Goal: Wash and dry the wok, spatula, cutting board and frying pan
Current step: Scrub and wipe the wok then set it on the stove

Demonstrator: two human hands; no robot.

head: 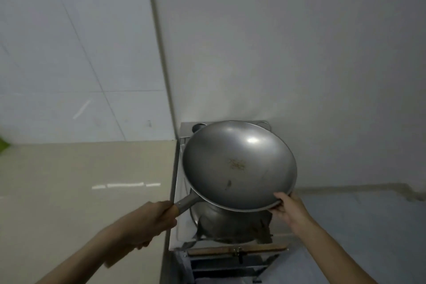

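A large grey metal wok [239, 163] is held up over a steel stove stand, tilted so its inside faces me. A small brownish stain sits near the middle of its bowl. My left hand [156, 219] grips the wok's wooden-ended handle at the lower left. My right hand [288, 210] holds the wok's near rim, thumb on the inside edge. Below it, a second dark round pan or burner bowl [228, 228] sits on the stand, partly hidden by the wok.
A beige countertop [87, 182] lies to the left, against a white tiled wall. The steel stove stand [184, 134] fills the corner, with a wooden strip [237, 249] and shelves along its front. A grey floor shows at the right. A green object [3, 145] peeks in at the far left.
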